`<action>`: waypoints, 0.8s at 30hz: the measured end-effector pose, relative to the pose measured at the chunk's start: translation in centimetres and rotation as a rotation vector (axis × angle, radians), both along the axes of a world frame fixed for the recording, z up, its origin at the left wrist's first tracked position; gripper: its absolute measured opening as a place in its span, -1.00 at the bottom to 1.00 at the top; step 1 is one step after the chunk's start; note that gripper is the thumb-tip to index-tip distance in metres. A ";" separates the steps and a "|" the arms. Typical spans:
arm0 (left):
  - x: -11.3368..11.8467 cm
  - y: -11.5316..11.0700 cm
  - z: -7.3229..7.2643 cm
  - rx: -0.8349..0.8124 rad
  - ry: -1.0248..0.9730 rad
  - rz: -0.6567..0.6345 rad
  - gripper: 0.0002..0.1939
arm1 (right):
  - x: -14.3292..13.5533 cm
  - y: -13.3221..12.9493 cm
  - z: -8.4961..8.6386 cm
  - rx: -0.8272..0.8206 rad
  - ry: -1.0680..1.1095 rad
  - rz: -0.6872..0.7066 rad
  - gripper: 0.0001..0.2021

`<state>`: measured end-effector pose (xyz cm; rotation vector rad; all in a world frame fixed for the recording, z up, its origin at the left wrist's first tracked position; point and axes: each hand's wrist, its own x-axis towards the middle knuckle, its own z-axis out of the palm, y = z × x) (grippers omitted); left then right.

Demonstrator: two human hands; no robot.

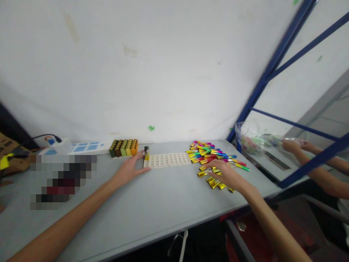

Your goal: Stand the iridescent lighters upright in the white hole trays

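Observation:
My left hand (pixel 130 170) holds the left end of a white tray (pixel 167 160) with rows of round holes, thumb at the front edge and index finger toward the back. A small gold tube with a dark top (pixel 146 153) stands upright at that end, beside my index finger. My right hand (pixel 222 174) is over the near side of a loose pile of shiny metallic tubes (pixel 207 151), gold, red, green, blue and purple. Its thumb and fingers are apart around some gold tubes (pixel 214 182). Whether a fingertip grips one is hard to see.
Behind my left hand stands a block of upright gold-topped tubes (pixel 124 148). A white power strip (pixel 88 147) lies by the wall, left of a blurred-out patch. A blue metal frame (pixel 259 91) rises at the right; beyond it, another person's hands (pixel 293 146) work near plastic bags (pixel 249 136).

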<state>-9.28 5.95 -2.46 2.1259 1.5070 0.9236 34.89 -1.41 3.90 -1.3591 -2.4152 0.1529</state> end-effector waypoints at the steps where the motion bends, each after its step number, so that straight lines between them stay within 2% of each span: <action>1: 0.0 0.0 0.0 -0.002 0.000 -0.003 -0.08 | 0.0 -0.3 -0.8 -0.001 -0.024 -0.001 -0.75; 5: 0.0 -0.2 0.2 -0.021 0.017 0.000 -0.12 | -1.0 0.1 -3.4 0.000 -0.075 -0.010 -0.73; 9: -0.2 -0.2 0.0 -0.012 0.040 -0.002 -0.12 | -1.6 1.5 -3.8 0.002 -0.118 -0.060 -0.79; 13: -0.4 0.0 -0.4 0.021 0.029 -0.008 -0.15 | -2.1 2.5 -3.4 0.034 -0.074 -0.038 -0.80; 17: -0.4 0.0 -0.5 0.034 0.029 -0.020 -0.13 | -3.9 3.1 -2.4 0.087 0.162 0.004 -0.72; 20: -0.3 -0.2 -0.4 0.038 0.021 -0.024 -0.10 | -6.7 3.9 -1.3 0.084 0.289 0.077 -0.73; 24: -0.2 -0.4 -0.4 0.035 0.028 -0.011 -0.06 | -12.3 5.9 -0.1 -0.016 0.406 0.156 -0.73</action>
